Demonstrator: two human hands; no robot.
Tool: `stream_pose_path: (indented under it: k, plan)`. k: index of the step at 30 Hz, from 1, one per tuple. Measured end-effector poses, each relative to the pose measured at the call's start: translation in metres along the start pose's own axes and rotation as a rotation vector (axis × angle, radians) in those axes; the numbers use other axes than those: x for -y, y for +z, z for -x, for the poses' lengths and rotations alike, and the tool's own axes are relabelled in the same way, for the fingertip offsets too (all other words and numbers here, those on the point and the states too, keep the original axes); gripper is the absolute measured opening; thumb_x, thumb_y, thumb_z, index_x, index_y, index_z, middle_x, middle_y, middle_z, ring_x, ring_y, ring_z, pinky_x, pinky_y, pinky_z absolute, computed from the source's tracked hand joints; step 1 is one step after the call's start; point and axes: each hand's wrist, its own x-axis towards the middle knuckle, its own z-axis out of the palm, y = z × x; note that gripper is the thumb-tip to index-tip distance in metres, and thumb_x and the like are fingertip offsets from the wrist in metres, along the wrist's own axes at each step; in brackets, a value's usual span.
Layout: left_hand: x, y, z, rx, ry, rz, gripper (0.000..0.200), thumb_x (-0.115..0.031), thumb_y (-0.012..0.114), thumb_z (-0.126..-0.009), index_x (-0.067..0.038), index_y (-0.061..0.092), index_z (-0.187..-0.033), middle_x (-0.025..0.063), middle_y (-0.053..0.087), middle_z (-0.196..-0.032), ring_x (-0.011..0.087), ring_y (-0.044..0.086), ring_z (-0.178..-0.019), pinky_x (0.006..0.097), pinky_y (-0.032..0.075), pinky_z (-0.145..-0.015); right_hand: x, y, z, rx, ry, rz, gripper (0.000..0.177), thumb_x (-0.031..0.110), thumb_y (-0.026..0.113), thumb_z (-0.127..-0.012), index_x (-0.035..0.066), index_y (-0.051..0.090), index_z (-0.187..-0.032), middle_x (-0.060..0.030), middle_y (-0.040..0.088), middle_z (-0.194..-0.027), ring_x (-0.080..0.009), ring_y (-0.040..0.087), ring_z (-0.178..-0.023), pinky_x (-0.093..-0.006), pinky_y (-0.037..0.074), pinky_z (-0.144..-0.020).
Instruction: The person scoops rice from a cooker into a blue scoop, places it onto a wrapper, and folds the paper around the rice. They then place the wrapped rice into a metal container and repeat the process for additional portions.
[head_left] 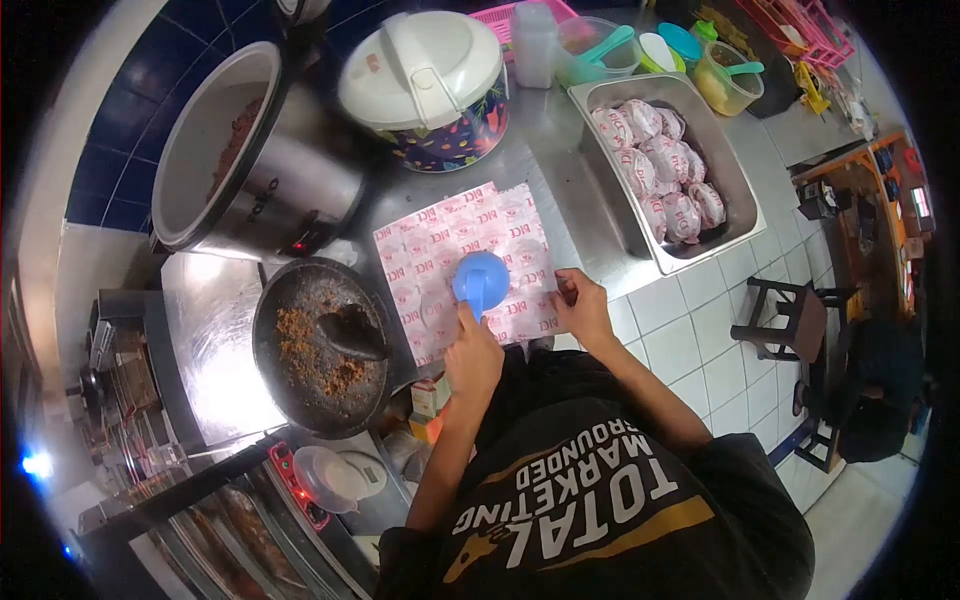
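Observation:
My left hand (pixel 473 358) is closed around the handle of a blue rounded scoop (pixel 485 273). The scoop appears bowl-side down on a sheet of printed wrapping paper (pixel 430 245), hiding whatever is beneath it. At the sheet's right edge, my right hand (pixel 583 308) pinches the paper between thumb and fingers. More sheets seem stacked under the top one. To the left of the paper lies a dark stone mortar (pixel 285 375) with brown crumbly paste, a dark pestle (pixel 352 332) resting inside it.
An open rice cooker (pixel 300 180) and a lidded patterned container (pixel 440 140) stand behind. At the right, a metal pan (pixel 740 215) holds several wrapped bundles (pixel 665 160). Tubs with spoons (pixel 725 75) line the back. A stool (pixel 795 320) and another person (pixel 885 370) are farther right.

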Motion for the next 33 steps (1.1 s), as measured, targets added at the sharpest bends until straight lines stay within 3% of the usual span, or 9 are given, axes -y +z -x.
stream_pose_path:
  k: [3,5,7,8,22,23,25,30,33]
  plan:
    - [-0.001,0.002,0.001,-0.041,0.043,0.058,0.042,-0.016,0.056,-0.098,0.002,0.038,-0.132,0.0315,0.067,-0.097,0.0489,0.066,-0.07,0.0585,0.053,-0.061,0.002,-0.003,-0.002,-0.014,-0.015,0.002,0.029,-0.001,0.073,-0.081,-0.002,0.064,-0.109,-0.0158,0.069,-0.08,-0.0246,0.069,-0.068,-0.0346,0.054,-0.064]
    - [-0.003,0.005,0.0,-0.079,0.035,0.105,0.038,-0.013,0.057,-0.097,0.002,0.042,-0.129,0.0315,0.065,-0.083,0.0525,0.063,-0.071,0.0589,0.05,-0.06,0.002,-0.006,-0.002,-0.032,-0.007,0.009,0.027,-0.001,0.073,-0.081,-0.002,0.065,-0.107,-0.0153,0.069,-0.079,-0.0236,0.069,-0.068,-0.0346,0.054,-0.064]
    - [-0.004,0.005,0.001,-0.05,0.029,0.095,0.04,-0.014,0.057,-0.097,0.002,0.041,-0.13,0.0315,0.066,-0.089,0.051,0.065,-0.071,0.0583,0.052,-0.06,-0.002,-0.007,-0.003,-0.025,-0.034,0.028,0.026,0.0,0.075,-0.083,-0.004,0.065,-0.106,-0.0117,0.071,-0.08,-0.0144,0.067,-0.068,-0.0299,0.054,-0.064]
    - [-0.004,0.005,0.002,-0.018,0.019,0.08,0.042,-0.015,0.057,-0.097,0.001,0.04,-0.132,0.0315,0.066,-0.096,0.0496,0.066,-0.071,0.0578,0.053,-0.06,-0.003,-0.008,-0.004,-0.03,-0.03,0.032,0.026,0.0,0.075,-0.083,-0.004,0.065,-0.106,-0.0117,0.071,-0.08,-0.0144,0.067,-0.068,-0.0299,0.054,-0.064]
    - [-0.014,0.007,0.008,-0.053,0.01,0.035,0.046,-0.016,0.059,-0.096,0.002,0.042,-0.135,0.0298,0.067,-0.096,0.0483,0.066,-0.072,0.0558,0.053,-0.061,-0.01,-0.017,-0.007,0.036,0.024,-0.03,0.023,0.002,0.077,-0.084,-0.004,0.068,-0.105,-0.0051,0.068,-0.08,-0.0086,0.061,-0.07,-0.0258,0.052,-0.065]
    - [-0.015,0.006,0.007,-0.092,0.036,0.051,0.047,-0.017,0.059,-0.096,0.002,0.042,-0.136,0.0301,0.067,-0.096,0.0482,0.066,-0.071,0.0557,0.053,-0.061,-0.008,-0.018,-0.01,0.031,0.023,-0.031,0.023,0.002,0.077,-0.084,-0.004,0.068,-0.105,-0.0051,0.068,-0.08,-0.0086,0.061,-0.07,-0.0258,0.052,-0.065]
    - [-0.014,0.004,0.01,-0.114,0.057,0.049,0.048,-0.016,0.059,-0.096,0.002,0.041,-0.137,0.0303,0.067,-0.096,0.0483,0.066,-0.071,0.0559,0.053,-0.062,-0.009,-0.018,-0.007,0.016,-0.009,-0.029,0.023,0.0,0.075,-0.081,-0.005,0.068,-0.102,-0.0141,0.071,-0.08,-0.0176,0.068,-0.069,-0.0294,0.055,-0.067]
    - [-0.01,0.003,0.007,-0.042,0.001,0.054,0.051,-0.015,0.058,-0.096,0.002,0.039,-0.14,0.0313,0.066,-0.098,0.0487,0.066,-0.071,0.0572,0.052,-0.063,-0.01,-0.016,-0.006,0.022,0.037,-0.064,0.022,0.0,0.075,-0.082,-0.005,0.069,-0.103,-0.0147,0.072,-0.082,-0.0172,0.069,-0.071,-0.029,0.055,-0.068]
    - [-0.009,0.009,0.008,-0.135,0.068,0.086,0.046,-0.014,0.056,-0.097,0.003,0.041,-0.137,0.0345,0.063,-0.097,0.0523,0.063,-0.078,0.0594,0.048,-0.064,-0.008,-0.02,-0.01,0.027,0.025,-0.068,0.021,0.002,0.074,-0.084,-0.005,0.069,-0.103,-0.0155,0.072,-0.083,-0.0177,0.07,-0.072,-0.0291,0.055,-0.067]
